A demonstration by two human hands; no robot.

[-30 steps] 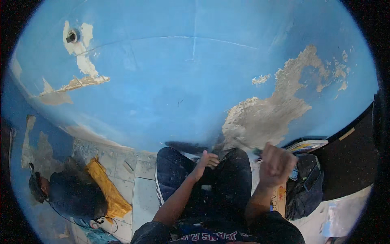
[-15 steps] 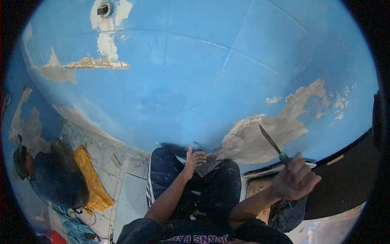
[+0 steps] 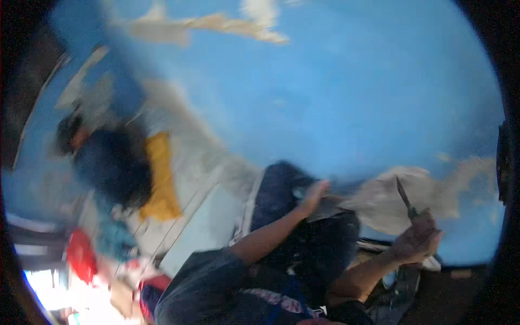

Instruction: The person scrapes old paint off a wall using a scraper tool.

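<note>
My right hand (image 3: 420,238) is closed around the handle of a knife (image 3: 403,195) with a narrow, dark, pointed blade and a partly green handle. The blade points up, in front of a bare grey patch (image 3: 379,203) where the blue paint is gone from the wall (image 3: 325,108). Whether the tip touches the wall, I cannot tell. My left hand (image 3: 314,199) is over my bent knees, blurred, its fingers stretched out and apparently holding nothing. Below it a grey surface shows between my knees.
Another person (image 3: 111,165) in dark clothing crouches at the left, beside yellow cloth (image 3: 161,179). A pale flat board (image 3: 197,222) lies on the tiled floor by my leg. Behind are a red item (image 3: 81,254) and teal cloth (image 3: 114,230). More peeled plaster (image 3: 233,26) runs along the upper wall.
The view has swung left, so the wall and the other person appear further right and more floor shows behind. The knife stays in my right hand; my left hand remains over my knees.
</note>
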